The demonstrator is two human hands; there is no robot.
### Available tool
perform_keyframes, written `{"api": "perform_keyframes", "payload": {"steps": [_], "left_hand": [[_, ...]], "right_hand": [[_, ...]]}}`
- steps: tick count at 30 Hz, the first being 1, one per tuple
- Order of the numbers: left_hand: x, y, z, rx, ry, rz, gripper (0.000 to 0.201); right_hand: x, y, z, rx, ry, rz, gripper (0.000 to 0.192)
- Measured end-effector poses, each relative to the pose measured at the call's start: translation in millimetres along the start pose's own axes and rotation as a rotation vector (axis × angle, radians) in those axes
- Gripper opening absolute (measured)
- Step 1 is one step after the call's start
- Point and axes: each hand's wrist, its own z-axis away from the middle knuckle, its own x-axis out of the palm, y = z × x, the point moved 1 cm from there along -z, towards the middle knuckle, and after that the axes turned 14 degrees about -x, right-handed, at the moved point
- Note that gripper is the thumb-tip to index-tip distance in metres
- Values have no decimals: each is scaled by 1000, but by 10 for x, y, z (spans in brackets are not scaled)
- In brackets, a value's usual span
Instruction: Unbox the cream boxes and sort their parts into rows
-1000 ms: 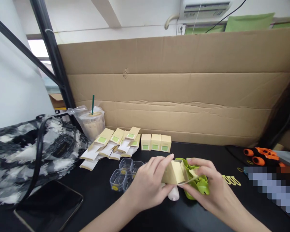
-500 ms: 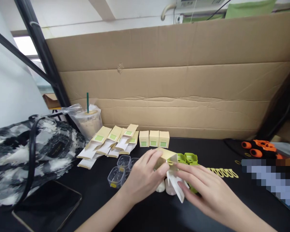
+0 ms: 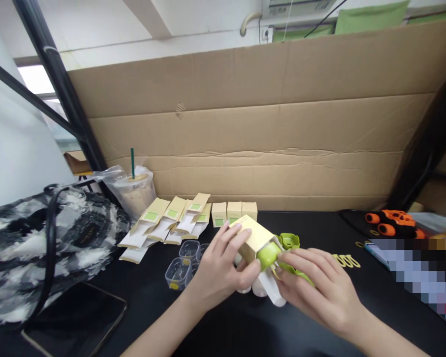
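Right hand: the right hand pinches a green plastic piece between thumb and fingertips, palm down, wrist low over the black table.
Left hand: the left hand wraps around a small cardboard box, fingers curled over its top, open end tilted toward the green piece.
Green piece: sits at the box mouth, partly inside; probably light, stiff and smooth, best pinched by its sides.
Box: thin card, light, likely easy to crush; hold by the folded edges.
Behind: clear cups, flat box blanks, three folded boxes, a drink cup.
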Motion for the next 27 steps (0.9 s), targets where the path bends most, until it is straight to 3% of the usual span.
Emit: {"api": "perform_keyframes", "payload": {"steps": [4, 10, 14, 18, 21, 23, 25, 27], "left_hand": [[-19, -30, 2, -8, 11, 7, 21], [5, -2, 46, 66, 70, 71, 40], [7, -24, 34, 2, 42, 104, 33], [10, -34, 31, -56, 5, 125, 23], [46, -61, 47, -170, -33, 227, 26], [77, -99, 56, -220, -46, 282, 33], [102, -152, 58, -232, -41, 258, 36], [113, -215, 54, -246, -20, 203, 37]], "right_hand": [[-1, -14, -1, -22, -8, -67, 9], [4, -8, -22, -46, -18, -97, 15], [-6, -19, -13, -28, -42, -136, 26], [-6, -53, 19, -64, -48, -163, 23], [0, -63, 21, -100, -18, -178, 20], [-24, -22, 5, -45, 45, -227, 16], [-92, 75, -20, 115, 104, -310, 15], [-190, 206, -42, 309, 57, -443, 13]]}}
